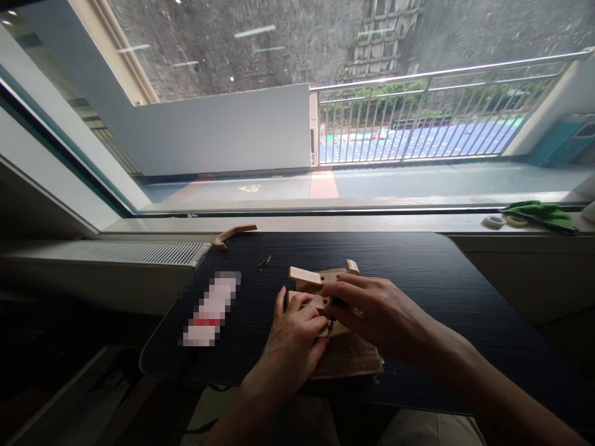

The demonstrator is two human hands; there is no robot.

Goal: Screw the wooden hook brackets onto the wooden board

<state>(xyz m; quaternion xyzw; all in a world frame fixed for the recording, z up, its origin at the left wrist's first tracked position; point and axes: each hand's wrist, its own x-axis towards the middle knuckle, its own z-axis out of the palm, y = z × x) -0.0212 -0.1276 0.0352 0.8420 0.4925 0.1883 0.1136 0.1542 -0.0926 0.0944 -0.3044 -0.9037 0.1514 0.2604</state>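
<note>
Near the front edge of the dark table, my left hand (pixel 295 331) presses its bent fingers on a light wooden piece (pixel 304 301) with dark holes. My right hand (pixel 367 300) is closed around a dark tool (pixel 331 323) whose thin shaft points down beside my left fingertips. Most of the tool is hidden by the fingers. Just behind, another wooden strip (pixel 304 275) and a short upright wooden end (pixel 352 267) stick out. Beneath my hands lies a flat wooden board (pixel 348 359) with crumbs on it. How the wooden parts join is covered by my hands.
A bent wooden piece (pixel 235 233) lies at the table's far left corner. Several small screws (pixel 265 261) are near it. A blurred pink-white item (pixel 211 310) rests on the left of the table (pixel 446 285). Tape rolls (pixel 493 221) and a green cloth (pixel 542 215) are on the windowsill.
</note>
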